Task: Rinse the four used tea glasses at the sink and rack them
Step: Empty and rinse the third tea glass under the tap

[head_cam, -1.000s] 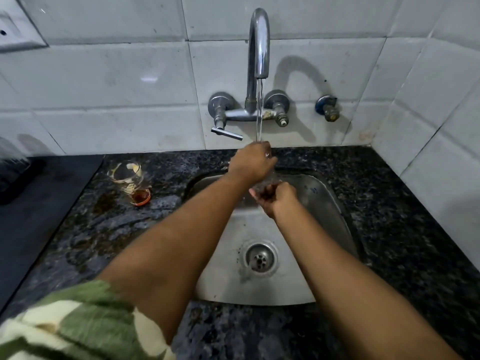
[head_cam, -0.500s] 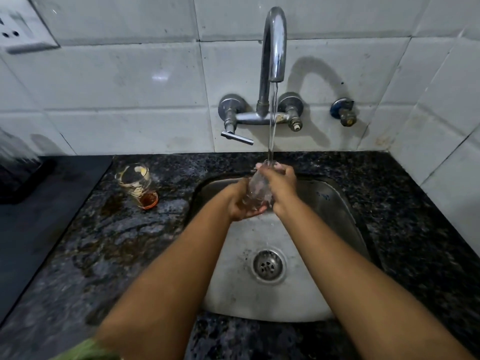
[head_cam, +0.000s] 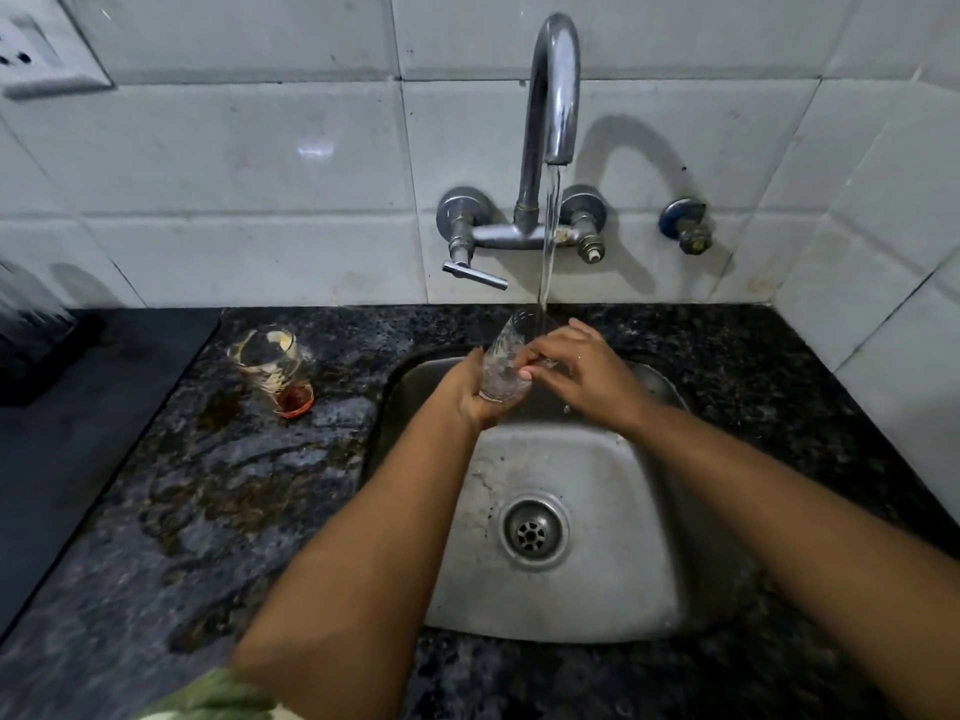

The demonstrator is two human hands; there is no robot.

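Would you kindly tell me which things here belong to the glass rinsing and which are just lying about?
In the job:
glass under the stream, in the left hand
right hand, its fingers at the rim
used glass on the counter
tap, running
sink

Lying about:
wall socket
spare valve
black mat

Dim, cool indoor light with wide-angle bowing at the edges.
The faucet [head_cam: 553, 96] throws a soft arched shadow rightward onto the tiles [head_cam: 208, 158], which carry a small glare spot left of centre; the far left edge is smeared with blur.
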